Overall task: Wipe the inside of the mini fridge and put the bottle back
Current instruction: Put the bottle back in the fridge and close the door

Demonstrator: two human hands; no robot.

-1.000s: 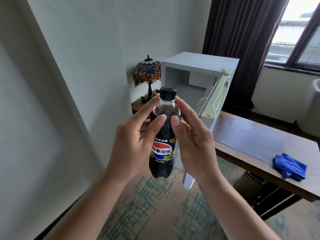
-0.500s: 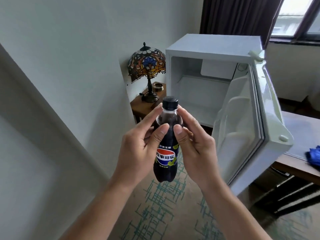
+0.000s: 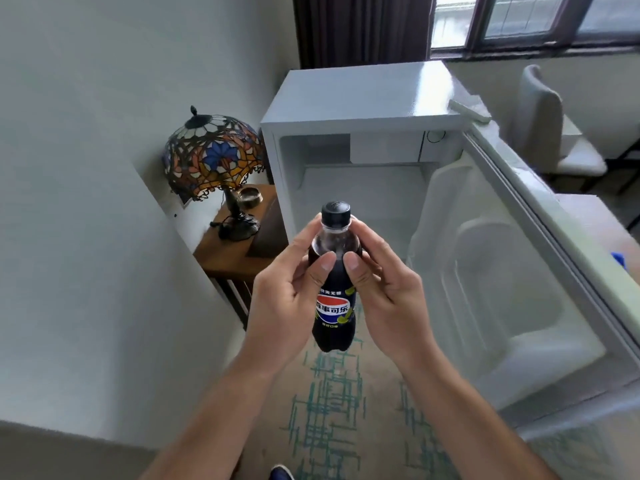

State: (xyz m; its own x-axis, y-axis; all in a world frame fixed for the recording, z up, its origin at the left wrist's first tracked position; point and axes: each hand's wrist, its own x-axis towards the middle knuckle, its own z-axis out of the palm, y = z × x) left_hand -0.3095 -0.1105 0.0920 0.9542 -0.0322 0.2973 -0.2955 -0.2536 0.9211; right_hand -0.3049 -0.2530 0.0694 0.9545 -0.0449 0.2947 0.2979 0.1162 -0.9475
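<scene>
A dark cola bottle point(image 3: 334, 308) with a black cap and a red, white and blue label is held upright in front of me. My left hand point(image 3: 287, 299) grips its left side and my right hand point(image 3: 388, 296) grips its right side, thumbs on the shoulder. Behind it stands the white mini fridge point(image 3: 363, 98), its inside bare and white. Its door point(image 3: 512, 271) hangs open to the right, inner shelves facing me. A sliver of a blue cloth point(image 3: 618, 259) shows past the door's edge.
A stained-glass lamp point(image 3: 213, 157) and a small bowl point(image 3: 250, 196) stand on a wooden side table point(image 3: 228, 251) left of the fridge. A wall corner juts out on the left. A white chair point(image 3: 550, 133) sits at the back right. Patterned carpet lies below.
I have come closer to the fridge and look down on it more steeply. The bottle stays upright between both hands. The blue cloth has slid almost out of sight behind the door.
</scene>
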